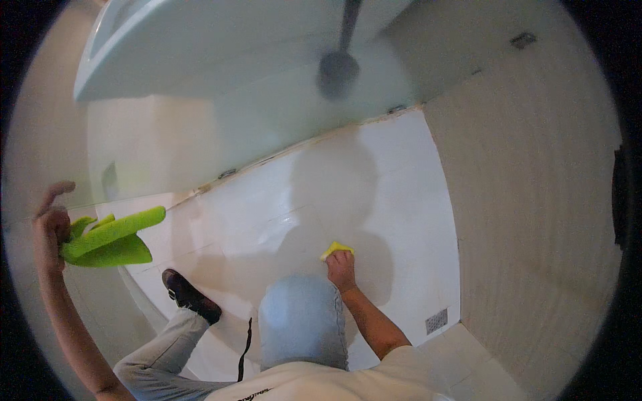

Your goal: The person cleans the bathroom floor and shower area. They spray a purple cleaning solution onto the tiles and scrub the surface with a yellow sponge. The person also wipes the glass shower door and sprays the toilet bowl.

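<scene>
My left hand is raised at the far left, its fingers closed on a folded bright green cloth; the index finger sticks out. My right hand is low over the white tiled floor, to the right of my bent knee, gripping a small yellow sponge or cloth that seems to rest on the floor. Its far edge shows beyond my fingers.
A glass panel with small metal clips stands across the far side, with brownish stains along its foot. A beige wall rises at the right. A square metal drain grate lies near the right corner. My shoe rests on the floor at left.
</scene>
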`<action>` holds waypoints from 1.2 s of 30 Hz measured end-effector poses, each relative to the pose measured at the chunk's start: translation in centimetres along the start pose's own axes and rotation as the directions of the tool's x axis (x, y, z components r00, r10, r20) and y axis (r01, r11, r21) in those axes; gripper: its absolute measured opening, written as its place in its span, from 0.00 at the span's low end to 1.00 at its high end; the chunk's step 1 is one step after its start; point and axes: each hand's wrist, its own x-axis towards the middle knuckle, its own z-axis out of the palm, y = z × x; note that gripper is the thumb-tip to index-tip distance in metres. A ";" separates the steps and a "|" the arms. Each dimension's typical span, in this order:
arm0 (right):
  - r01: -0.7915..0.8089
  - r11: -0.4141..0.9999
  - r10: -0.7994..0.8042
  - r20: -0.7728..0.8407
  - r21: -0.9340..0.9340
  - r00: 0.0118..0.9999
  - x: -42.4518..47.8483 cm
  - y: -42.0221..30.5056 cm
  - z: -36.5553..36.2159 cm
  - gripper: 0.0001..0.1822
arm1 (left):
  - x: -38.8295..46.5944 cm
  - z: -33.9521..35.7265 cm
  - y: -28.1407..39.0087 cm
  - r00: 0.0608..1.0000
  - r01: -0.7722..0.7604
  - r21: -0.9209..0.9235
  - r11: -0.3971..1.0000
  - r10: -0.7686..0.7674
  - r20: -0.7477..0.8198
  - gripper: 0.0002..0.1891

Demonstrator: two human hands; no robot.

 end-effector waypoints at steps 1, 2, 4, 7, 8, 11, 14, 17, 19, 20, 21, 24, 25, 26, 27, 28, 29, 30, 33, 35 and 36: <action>0.095 0.987 -0.104 -0.065 -0.130 0.992 2.0 0.1 0.5 0.06 | 0.3 0.1 0.1 1.000 -0.017 -0.009 1.000 0.017 -0.006 0.24; 0.177 0.950 -0.211 -0.111 -0.256 0.971 5.4 0.0 0.9 0.06 | 0.2 -0.1 0.5 1.000 -0.030 -0.010 1.000 0.030 -0.008 0.24; 0.172 0.941 -0.240 -0.214 -0.292 0.947 14.6 -1.1 0.1 0.09 | 0.7 0.2 0.0 0.995 -0.098 -0.048 0.994 0.097 -0.021 0.23; -0.014 0.977 -0.022 -0.167 -0.212 0.986 23.9 -2.6 -3.2 0.09 | 1.4 0.9 1.6 0.997 -0.027 -0.074 0.997 0.032 0.067 0.21; 0.023 0.956 -0.072 -0.160 -0.291 0.985 22.1 -2.3 -2.7 0.10 | 1.2 0.9 1.7 0.998 -0.032 -0.030 0.999 0.034 0.055 0.22; 0.087 0.904 -0.116 -0.045 -0.419 0.992 9.5 0.4 0.5 0.10 | 0.5 0.6 1.0 1.000 -0.005 0.046 0.999 0.003 0.027 0.22; 0.050 0.988 -0.045 0.034 -0.147 0.998 -0.6 1.5 -1.0 0.10 | 0.5 -0.3 0.2 0.997 0.015 0.048 0.999 -0.018 0.078 0.22; 0.130 0.961 -0.133 0.006 -0.245 0.991 3.6 1.1 -0.2 0.07 | 1.2 -0.7 -0.9 0.997 -0.026 0.032 0.999 0.023 0.070 0.22; 0.155 0.960 -0.209 -0.231 -0.233 0.950 13.2 0.3 1.0 0.07 | 2.5 -0.7 -1.4 0.993 -0.076 -0.015 0.997 0.077 0.084 0.22; 0.095 0.984 -0.134 -0.285 -0.148 0.949 18.2 -1.9 0.0 0.05 | 2.9 -0.7 -1.6 0.996 -0.060 -0.013 0.998 0.061 0.063 0.23; 0.111 0.981 -0.170 -0.422 -0.161 0.891 21.9 -0.4 -0.7 0.04 | 4.1 0.3 -0.4 0.993 -0.088 -0.037 0.995 0.090 0.071 0.24; -0.090 0.996 0.079 -0.355 -0.014 0.932 24.1 -2.3 -0.2 0.06 | 3.9 -0.8 1.6 0.988 -0.119 0.091 0.989 0.109 0.111 0.24; -0.101 0.995 0.103 -0.223 0.020 0.969 20.6 -5.1 1.1 0.06 | 2.5 -2.5 0.3 0.994 -0.055 0.061 0.997 0.048 0.101 0.24; 0.040 0.995 -0.053 -0.148 -0.089 0.988 14.9 -4.1 2.4 0.07 | 2.7 -3.7 -1.8 0.999 -0.015 0.058 0.998 0.013 0.045 0.23; 0.190 0.971 -0.207 -0.114 -0.143 0.972 7.8 -2.7 3.0 0.09 | 2.4 -4.2 -2.9 0.999 -0.007 0.085 0.996 0.004 0.037 0.23; 0.339 0.932 -0.346 -0.032 -0.128 0.938 1.0 -1.3 1.9 0.09 | 2.0 -4.5 -3.5 1.000 -0.002 0.115 0.993 -0.001 0.019 0.23; 0.239 0.969 -0.222 0.218 -0.055 0.950 -5.8 1.8 1.6 0.10 | 2.6 -4.5 -3.4 1.000 -0.019 0.137 0.990 0.017 0.020 0.23; 0.011 0.995 0.034 0.460 -0.095 0.887 -9.0 5.0 0.6 0.10 | 3.5 -5.0 -3.7 0.998 -0.027 0.148 0.989 0.017 0.067 0.23; -0.725 0.683 0.725 0.041 0.090 0.688 -8.3 16.0 -7.7 0.15 | 5.0 -6.3 -4.2 0.986 -0.042 0.160 0.986 0.016 0.163 0.22; -0.441 0.844 0.170 -0.626 -0.306 0.761 -2.4 17.7 -14.5 0.09 | 4.0 -6.6 -5.1 0.992 -0.013 0.103 0.995 0.000 0.122 0.21; -0.524 0.812 0.247 -0.662 -0.257 0.707 -1.2 18.2 -15.3 0.08 | 3.7 -6.1 -4.9 0.994 -0.003 0.070 0.998 -0.005 0.110 0.20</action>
